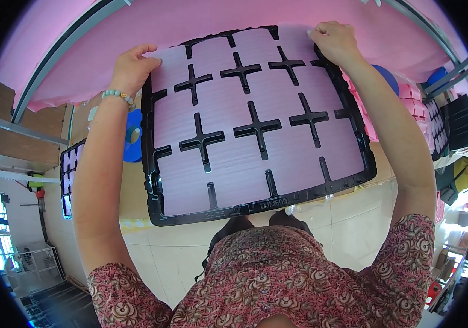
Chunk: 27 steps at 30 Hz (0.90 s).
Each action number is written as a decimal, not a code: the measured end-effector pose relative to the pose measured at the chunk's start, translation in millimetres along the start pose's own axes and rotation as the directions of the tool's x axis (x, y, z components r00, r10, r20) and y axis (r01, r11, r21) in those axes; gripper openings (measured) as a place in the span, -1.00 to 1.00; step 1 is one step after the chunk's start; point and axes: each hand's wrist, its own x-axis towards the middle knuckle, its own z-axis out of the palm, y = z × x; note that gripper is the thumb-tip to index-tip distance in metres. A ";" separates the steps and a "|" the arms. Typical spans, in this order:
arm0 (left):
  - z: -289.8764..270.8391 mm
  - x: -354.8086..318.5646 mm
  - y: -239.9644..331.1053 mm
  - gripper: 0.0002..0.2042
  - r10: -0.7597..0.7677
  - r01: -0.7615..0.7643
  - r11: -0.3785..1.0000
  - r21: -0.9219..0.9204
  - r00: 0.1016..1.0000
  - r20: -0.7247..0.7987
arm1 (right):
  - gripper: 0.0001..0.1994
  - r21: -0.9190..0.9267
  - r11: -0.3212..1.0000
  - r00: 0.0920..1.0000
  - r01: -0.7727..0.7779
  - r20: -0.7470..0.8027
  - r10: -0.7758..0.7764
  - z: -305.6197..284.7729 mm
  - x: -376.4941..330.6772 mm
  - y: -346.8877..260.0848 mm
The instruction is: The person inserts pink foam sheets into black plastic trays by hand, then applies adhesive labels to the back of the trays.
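Note:
In front of me a black plastic tray with raised cross-shaped dividers is tilted, its near edge toward my body. A thin pale pink foam-like sheet covers its compartments, and the black crosses show through it. At the far left corner my left hand, with a beaded bracelet at the wrist, pinches the edge of the sheet between thumb and fingers. My right hand is closed on the sheet's far right corner, above the tray's rim. The undersides of both corners are hidden.
A pink cloth hangs behind, between curved-looking metal bars. To the left are a blue ring-shaped object and another black tray. Pink packing pieces and a blue round object lie to the right.

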 end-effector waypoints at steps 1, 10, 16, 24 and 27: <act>1.4 1.6 -1.6 -0.60 -0.002 0.002 1.000 0.000 1.000 0.003 | -0.67 -0.004 1.000 0.999 0.009 -0.041 -0.010 2.8 -1.0 -2.2; 7.0 5.9 -3.4 -0.59 0.062 -0.053 0.984 0.168 0.997 -0.050 | -0.66 -0.063 0.998 1.000 0.007 0.014 -0.006 2.8 7.7 -1.8; 9.0 5.9 2.2 -0.60 0.106 -0.088 0.971 0.223 0.992 -0.069 | -0.63 -0.159 0.987 0.997 -0.027 0.073 0.039 2.8 27.0 4.4; 10.4 -3.2 9.8 -0.59 0.057 -0.030 0.913 0.408 0.997 -0.054 | -0.57 -0.205 0.977 0.982 -0.057 0.166 0.093 -8.1 16.0 -23.0; 15.1 -16.2 25.9 -0.63 0.125 -0.030 0.814 0.580 0.984 -0.125 | -0.67 -0.197 0.979 0.997 -0.049 0.050 0.059 -19.7 -7.8 -38.1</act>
